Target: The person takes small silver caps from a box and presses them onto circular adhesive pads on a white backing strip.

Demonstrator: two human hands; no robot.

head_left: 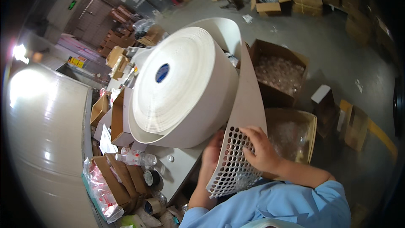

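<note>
A big roll of white foam sheet (177, 80) stands on the table, its loose end curling round the right side toward me. Round holes in rows perforate that strip end (232, 156). My right hand (263, 154) is at the strip's right edge, thumb and fingers apart over the holes. My left hand (212, 154) is at the strip's left edge, partly behind it, so its fingers are mostly hidden. Low on the strip, something clear and shiny shows by the holes; I cannot make out what it is.
A cardboard box of small clear pieces (280, 74) stands to the right, with another open box (295, 131) nearer me. On the white table (179, 164) are a plastic bottle (137, 158), a tape roll (151, 178) and cartons (114, 181). More boxes line the far floor.
</note>
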